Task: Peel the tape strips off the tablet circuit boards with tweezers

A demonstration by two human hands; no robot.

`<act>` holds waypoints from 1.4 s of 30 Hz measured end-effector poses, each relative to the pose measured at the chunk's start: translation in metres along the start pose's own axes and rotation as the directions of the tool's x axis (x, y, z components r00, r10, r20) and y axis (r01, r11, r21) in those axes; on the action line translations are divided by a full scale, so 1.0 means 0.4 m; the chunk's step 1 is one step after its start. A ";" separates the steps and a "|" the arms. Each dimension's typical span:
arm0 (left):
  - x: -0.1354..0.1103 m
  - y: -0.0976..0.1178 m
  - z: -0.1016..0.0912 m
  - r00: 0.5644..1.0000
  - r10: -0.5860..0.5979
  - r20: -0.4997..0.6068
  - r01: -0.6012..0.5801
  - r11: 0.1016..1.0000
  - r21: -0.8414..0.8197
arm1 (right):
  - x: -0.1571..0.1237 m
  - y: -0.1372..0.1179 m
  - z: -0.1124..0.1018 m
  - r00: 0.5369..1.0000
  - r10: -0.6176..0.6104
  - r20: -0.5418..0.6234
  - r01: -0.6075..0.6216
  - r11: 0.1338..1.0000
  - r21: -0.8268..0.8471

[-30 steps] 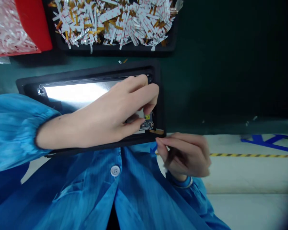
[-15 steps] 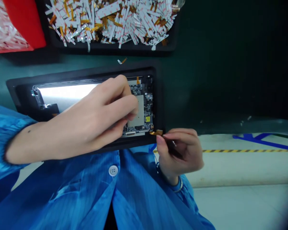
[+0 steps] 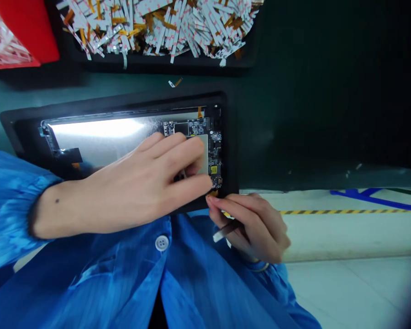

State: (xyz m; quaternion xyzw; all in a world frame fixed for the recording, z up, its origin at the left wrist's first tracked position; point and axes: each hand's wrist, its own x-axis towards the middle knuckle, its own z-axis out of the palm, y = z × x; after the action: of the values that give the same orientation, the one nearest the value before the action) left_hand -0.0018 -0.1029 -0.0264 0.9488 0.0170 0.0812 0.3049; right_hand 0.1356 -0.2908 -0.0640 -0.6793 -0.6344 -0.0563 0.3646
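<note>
Steadying the circuit board (image 3: pixel 213 157), perhaps, your left hand (image 3: pixel 150 180) hides its grip; your right hand (image 3: pixel 255 224) pinches a flex cable (image 3: pixel 213 193).

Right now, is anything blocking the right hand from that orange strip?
Nothing visible is: the right hand has its fingers at the orange strip. The left hand lies close by, not between them.

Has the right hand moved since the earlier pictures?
Yes, the right hand has moved left, judged against the yellow sticker on the circuit board.
</note>
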 end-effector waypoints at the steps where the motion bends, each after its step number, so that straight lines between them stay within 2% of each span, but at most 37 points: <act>1: 0.000 0.000 0.001 1.000 -0.002 0.004 0.002 1.000 0.001 | 0.002 0.002 -0.002 1.000 -0.016 0.009 0.016 1.000 -0.008; 6: -0.003 -0.006 0.000 0.999 0.025 0.031 -0.027 0.997 0.066 | -0.005 0.009 -0.004 0.998 -0.065 -0.008 0.065 0.997 -0.030; 11: -0.008 -0.008 0.001 0.997 0.059 0.040 -0.064 0.990 0.129 | -0.006 0.009 -0.008 0.999 -0.050 0.022 0.050 0.999 -0.006; 15: -0.009 -0.010 0.002 0.996 0.085 0.041 -0.090 0.986 0.142 | 0.011 0.003 -0.012 0.998 -0.045 0.049 0.045 0.999 0.001; 20: -0.009 -0.020 0.004 0.983 0.170 0.069 -0.178 0.975 0.131 | 0.038 -0.005 -0.019 0.993 -0.054 0.104 0.051 0.998 0.028; 29: -0.012 -0.026 -0.003 0.981 0.183 0.065 -0.189 0.976 0.108 | 0.041 -0.001 -0.019 0.991 -0.077 0.106 0.075 0.997 0.023; 33: -0.018 -0.027 0.003 0.985 0.164 0.062 -0.169 0.980 0.103 | 0.034 -0.007 -0.021 0.994 -0.040 0.106 0.039 0.999 0.013; 38: -0.020 -0.028 0.001 0.985 0.161 0.063 -0.163 0.986 0.032 | 0.040 -0.015 -0.038 0.975 -0.020 0.222 0.020 1.000 0.001; 42: -0.013 -0.031 -0.006 0.984 0.162 0.071 -0.160 0.987 -0.027 | 0.067 -0.015 -0.050 0.951 -0.050 0.304 0.059 0.998 -0.021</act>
State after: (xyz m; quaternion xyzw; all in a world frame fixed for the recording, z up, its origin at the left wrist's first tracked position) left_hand -0.0069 -0.0918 -0.0325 0.9462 -0.0718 0.0709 0.3076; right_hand 0.1430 -0.2804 -0.0324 -0.6675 -0.7004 0.0291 0.2511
